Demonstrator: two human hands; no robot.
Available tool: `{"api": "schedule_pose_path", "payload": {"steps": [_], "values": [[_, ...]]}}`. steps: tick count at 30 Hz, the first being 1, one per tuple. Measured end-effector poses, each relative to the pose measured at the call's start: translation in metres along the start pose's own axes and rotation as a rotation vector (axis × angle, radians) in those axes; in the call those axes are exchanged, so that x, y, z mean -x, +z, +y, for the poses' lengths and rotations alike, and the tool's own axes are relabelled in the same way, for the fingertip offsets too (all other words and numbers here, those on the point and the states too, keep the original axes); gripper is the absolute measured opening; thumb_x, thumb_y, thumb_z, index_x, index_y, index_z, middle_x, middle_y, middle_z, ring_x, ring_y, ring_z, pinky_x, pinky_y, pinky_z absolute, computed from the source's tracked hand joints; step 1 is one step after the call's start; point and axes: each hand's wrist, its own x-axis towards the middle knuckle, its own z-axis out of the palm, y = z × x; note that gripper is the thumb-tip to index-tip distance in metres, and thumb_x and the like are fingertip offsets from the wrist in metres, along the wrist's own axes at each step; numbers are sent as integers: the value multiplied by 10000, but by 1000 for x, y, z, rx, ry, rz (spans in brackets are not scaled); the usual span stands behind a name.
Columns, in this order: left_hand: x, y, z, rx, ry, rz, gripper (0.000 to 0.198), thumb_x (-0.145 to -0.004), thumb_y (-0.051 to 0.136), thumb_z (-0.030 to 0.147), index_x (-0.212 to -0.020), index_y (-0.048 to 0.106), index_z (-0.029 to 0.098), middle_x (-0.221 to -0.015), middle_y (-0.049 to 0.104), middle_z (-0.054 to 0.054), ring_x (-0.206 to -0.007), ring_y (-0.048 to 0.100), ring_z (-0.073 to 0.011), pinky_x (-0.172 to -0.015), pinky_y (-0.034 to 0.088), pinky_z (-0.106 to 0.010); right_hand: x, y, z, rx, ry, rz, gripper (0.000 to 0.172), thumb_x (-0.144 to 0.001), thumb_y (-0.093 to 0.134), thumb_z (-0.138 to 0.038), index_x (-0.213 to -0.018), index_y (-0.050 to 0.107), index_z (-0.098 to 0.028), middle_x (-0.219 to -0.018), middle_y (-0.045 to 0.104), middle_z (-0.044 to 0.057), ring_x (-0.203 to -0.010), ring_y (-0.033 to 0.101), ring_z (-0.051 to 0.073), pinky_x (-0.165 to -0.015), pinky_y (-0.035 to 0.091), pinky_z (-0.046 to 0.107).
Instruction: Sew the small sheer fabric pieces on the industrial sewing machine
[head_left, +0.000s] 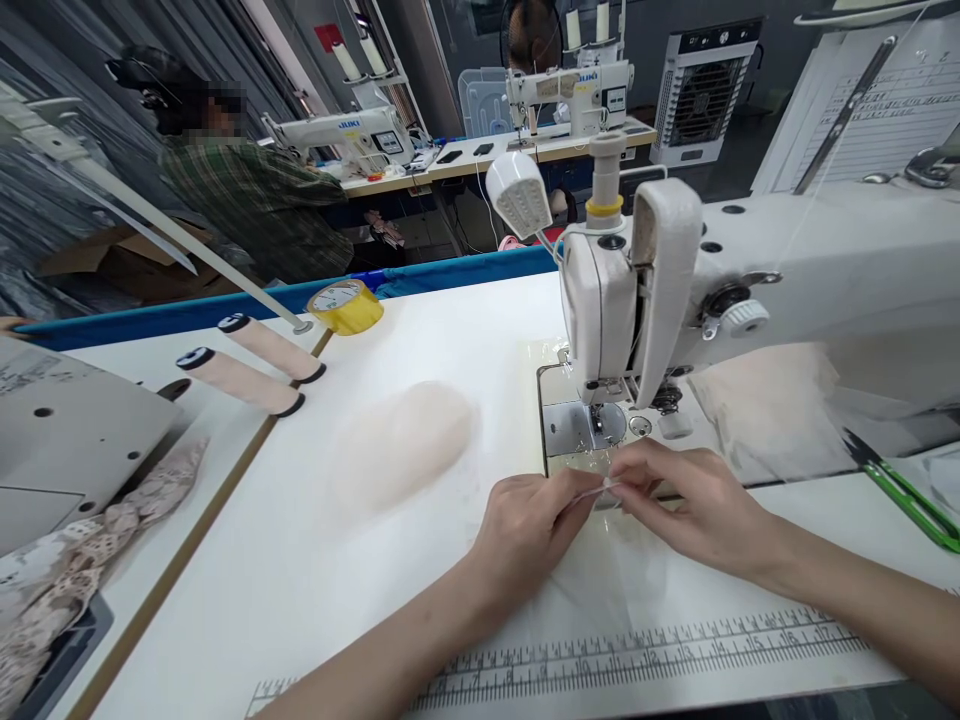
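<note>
My left hand (529,520) and my right hand (697,505) meet in front of the sewing machine's needle area. Thumb and fingers of each are pinched on the edge of a thin, sheer whitish fabric (606,486). Between the fingertips the edge looks like a narrow, slightly bunched strip. A faint see-through part seems to hang below over the table; its outline is hard to make out. Just beyond my fingertips are the presser foot (598,425) and metal needle plate (570,428) of the white sewing machine (600,290). Neither hand touches the presser foot.
Green-handled thread snips (904,490) lie at the right, near pale sheer fabric (772,400). Two beige thread cones (240,380) and yellow tape (346,306) are at the left. A printed ruler (645,650) runs along the front. A person (255,200) works beyond the blue-edged table.
</note>
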Motion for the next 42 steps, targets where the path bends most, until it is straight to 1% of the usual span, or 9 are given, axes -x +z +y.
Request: {"api": "schedule_pose_path", "payload": {"steps": [9,15,21,23,27,32,37,39,42], "values": [[1,1,-1,51,-18,-4,41,-906,536,157,-911,565,185,-618,640,52,-489,549,-67,-493,416,-172,-1,-1,1,96,-112,-29,106,-929,442,-171,-1005,508,-204,-786,637,6,-625,593,114,-558,484,253],[0,0,0,41,15,78,116,-912,555,220,-805,536,180,-517,536,79,-421,467,-51,-427,340,-161,-1,0,3,120,-134,-24,131,-917,457,-149,-1026,518,-187,-783,647,4,-603,586,101,-528,473,233],[-1,0,1,46,73,123,79,-894,587,203,-846,527,181,-508,497,94,-418,421,-48,-440,342,-162,-2,-1,4,172,-210,30,145,-923,470,-123,-1020,551,-192,-755,636,-20,-590,578,81,-509,469,206],[0,0,2,46,63,110,88,-891,588,202,-859,507,187,-470,422,116,-389,368,-48,-429,323,-166,0,-2,5,319,-303,107,137,-923,481,-117,-1011,565,-180,-702,633,-29,-550,567,77,-484,469,201],[1,0,5,85,-15,33,78,-892,520,136,-937,490,191,-451,337,134,-367,316,-53,-414,310,-162,3,-8,4,646,-661,176,137,-852,565,-74,-960,632,-126,-693,676,17,-617,626,136,-502,512,247],[1,0,5,45,124,23,252,-891,484,83,-1120,538,174,-527,553,89,-423,472,-56,-479,407,-169,0,-16,-8,918,-1007,143,72,-777,655,-67,-830,701,-48,-687,702,83,-645,656,175,-554,557,275],[1,-4,8,86,46,22,90,-887,537,128,-914,615,163,-585,643,50,-467,549,-59,-505,441,-171,1,-18,-11,854,-989,115,90,-800,613,-50,-803,700,-73,-665,699,61,-613,644,155,-525,531,260],[-1,-5,10,133,-84,-72,99,-872,546,132,-878,636,175,-549,618,61,-449,532,-62,-477,420,-171,2,-16,-7,732,-830,97,118,-826,578,-45,-807,682,-97,-636,683,30,-562,615,128,-505,500,249],[-4,-4,11,84,-284,-253,108,-850,574,169,-789,656,205,-485,557,73,-409,482,-74,-426,348,-187,0,-10,4,504,-397,37,119,-888,543,-129,-863,657,-154,-627,662,-22,-512,577,92,-473,445,223]]}}
